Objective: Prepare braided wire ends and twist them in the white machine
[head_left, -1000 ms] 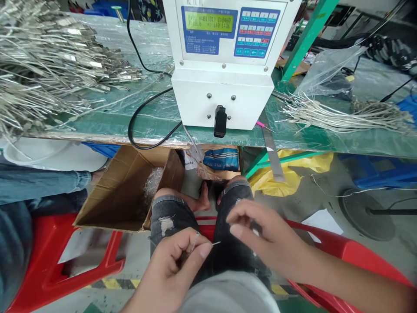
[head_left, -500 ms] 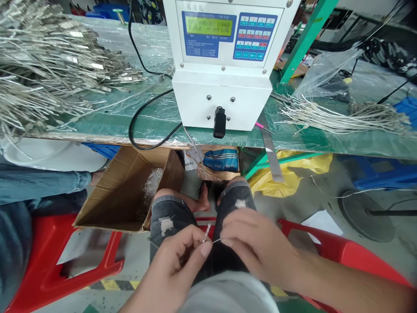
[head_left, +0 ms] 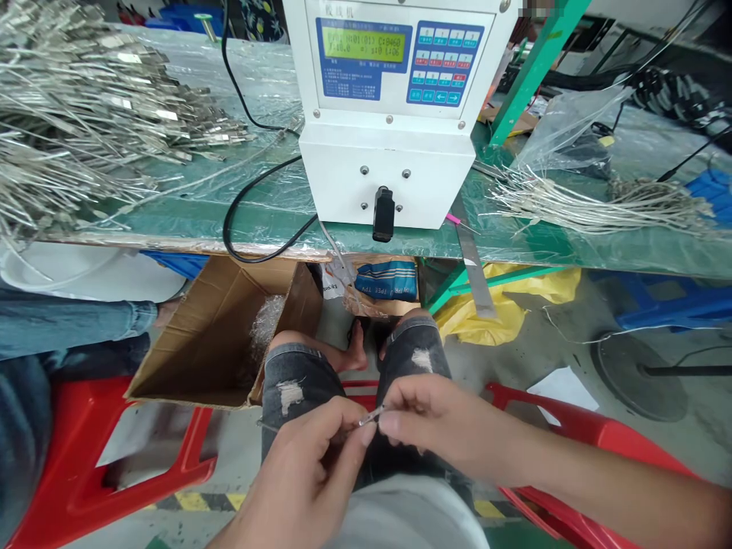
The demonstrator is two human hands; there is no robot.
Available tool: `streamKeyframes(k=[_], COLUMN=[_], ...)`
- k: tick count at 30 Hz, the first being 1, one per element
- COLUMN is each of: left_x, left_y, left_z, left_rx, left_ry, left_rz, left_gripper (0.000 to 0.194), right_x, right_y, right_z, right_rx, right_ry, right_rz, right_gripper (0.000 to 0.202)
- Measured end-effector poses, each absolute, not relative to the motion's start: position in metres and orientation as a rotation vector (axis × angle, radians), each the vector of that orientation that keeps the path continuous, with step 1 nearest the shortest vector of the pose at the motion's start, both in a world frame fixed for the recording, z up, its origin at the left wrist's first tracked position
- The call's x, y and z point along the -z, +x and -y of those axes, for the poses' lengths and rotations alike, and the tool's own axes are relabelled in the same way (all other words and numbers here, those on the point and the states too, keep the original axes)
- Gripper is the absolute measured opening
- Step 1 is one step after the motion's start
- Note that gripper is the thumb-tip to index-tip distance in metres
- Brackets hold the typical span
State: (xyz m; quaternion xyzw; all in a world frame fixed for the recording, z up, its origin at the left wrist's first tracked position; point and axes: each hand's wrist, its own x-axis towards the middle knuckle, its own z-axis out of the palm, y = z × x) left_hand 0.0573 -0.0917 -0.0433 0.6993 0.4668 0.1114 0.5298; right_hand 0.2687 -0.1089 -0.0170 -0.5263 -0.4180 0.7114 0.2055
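Observation:
Over my lap, my left hand (head_left: 317, 450) is closed, thumb and forefinger pinching a thin wire (head_left: 371, 416) with a small silvery end piece. My right hand (head_left: 431, 419) meets it from the right, its thumb and fingers closed on the other side of that end piece. Between the fingertips only a short part shows; my fingers hide the rest. A thin tail of wire sticks out left of my left hand. Beyond my knees stands a white machine (head_left: 337, 171) with a lit display and keypad. A black clamp-like part (head_left: 383, 215) juts from its front.
A large heap of silvery wires (head_left: 114, 107) covers the bench's left side, and a smaller wire bundle (head_left: 595, 206) lies right. A steel ruler (head_left: 476, 274) overhangs the bench edge. Below are an open cardboard box (head_left: 200, 343) and red stools (head_left: 595, 435). Another person's leg (head_left: 74, 324) is at left.
My right hand has come down and closer to my left, its fingertips now at the end piece. That piece pointed upward before and now tilts to the right.

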Motion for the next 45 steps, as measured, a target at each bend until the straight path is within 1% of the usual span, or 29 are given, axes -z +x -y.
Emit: streamKeyframes(k=[2, 3, 5, 7, 8, 9, 14, 17, 19, 22, 24, 29, 31, 32, 35, 36, 37, 38, 40, 42, 43, 45], left_x=[0.043, 0.042, 0.041, 0.04, 0.04, 0.039, 0.039, 0.042, 0.043, 0.042, 0.04, 0.042, 0.045, 0.046, 0.048, 0.047, 0.047, 0.046, 0.045, 0.045, 0.046, 0.048], left_y=[0.059, 0.06, 0.063, 0.064, 0.064, 0.063, 0.055, 0.057, 0.061, 0.066, 0.067, 0.064, 0.063, 0.063, 0.063, 0.063, 0.063, 0.062, 0.062, 0.062, 0.061, 0.061], left_z=[0.092, 0.092, 0.09, 0.088, 0.086, 0.084, 0.077, 0.08, 0.083, 0.086, 0.085, 0.082, 0.081, 0.081, 0.08, 0.08, 0.08, 0.08, 0.081, 0.081, 0.082, 0.083], left_rx=[-0.262, -0.262, -0.258, -0.248, -0.244, -0.248, -0.334, -0.329, -0.308, -0.291, -0.269, -0.234, -0.268, -0.282, -0.292, -0.291, -0.294, -0.304, -0.322, -0.318, -0.308, -0.288], left_ry=[1.622, 1.571, 1.427, 1.277, 1.219, 1.18, 1.179, 1.202, 1.248, 1.306, 1.281, 1.202, 1.139, 1.088, 0.951, 0.937, 0.942, 0.962, 1.035, 1.127, 1.179, 1.276], left_rz=[-1.115, -1.119, -1.112, -1.082, -1.069, -1.066, -1.154, -1.146, -1.112, -1.085, -1.052, -0.987, -0.977, -0.963, -0.924, -0.921, -0.932, -0.951, -0.991, -1.02, -1.028, -1.048], left_gripper=[0.029, 0.03, 0.035, 0.039, 0.04, 0.04, 0.042, 0.039, 0.037, 0.036, 0.032, 0.026, 0.026, 0.026, 0.027, 0.027, 0.027, 0.027, 0.027, 0.026, 0.026, 0.026], right_x=[0.023, 0.026, 0.033, 0.038, 0.039, 0.039, 0.025, 0.02, 0.019, 0.019, 0.017, 0.016, 0.023, 0.028, 0.041, 0.044, 0.045, 0.044, 0.039, 0.031, 0.027, 0.023], right_y=[0.266, 0.265, 0.267, 0.274, 0.278, 0.284, 0.307, 0.298, 0.285, 0.271, 0.268, 0.274, 0.278, 0.28, 0.285, 0.287, 0.287, 0.287, 0.285, 0.281, 0.279, 0.274], right_z=[0.11, 0.111, 0.114, 0.115, 0.115, 0.114, 0.111, 0.115, 0.118, 0.118, 0.115, 0.111, 0.111, 0.112, 0.113, 0.113, 0.113, 0.112, 0.111, 0.11, 0.11, 0.109], right_rx=[-1.867, -1.702, -1.147, -0.595, -0.448, -0.395, -0.489, -0.732, -0.907, -1.055, -1.106, -1.177, -1.062, -0.88, -0.094, 0.067, 0.112, 0.045, -0.263, -0.575, -0.688, -0.807], right_ry=[-1.495, -1.489, -1.367, -1.154, -1.077, -1.068, -1.391, -1.422, -1.442, -1.483, -1.492, -1.551, -1.507, -1.43, -1.078, -1.017, -1.02, -1.071, -1.214, -1.327, -1.363, -1.408], right_rz=[1.262, 1.431, 1.897, 2.206, 2.251, 2.23, 1.884, 1.928, 1.967, 1.967, 1.929, 1.818, 1.892, 1.991, 2.253, 2.273, 2.269, 2.248, 2.181, 2.111, 2.087, 2.052], right_gripper=[0.019, 0.016, 0.014, 0.016, 0.017, 0.016, 0.011, 0.006, 0.009, 0.003, 0.011, 0.015, 0.015, 0.014, 0.012, 0.013, 0.013, 0.012, 0.008, 0.009, 0.01, 0.004])
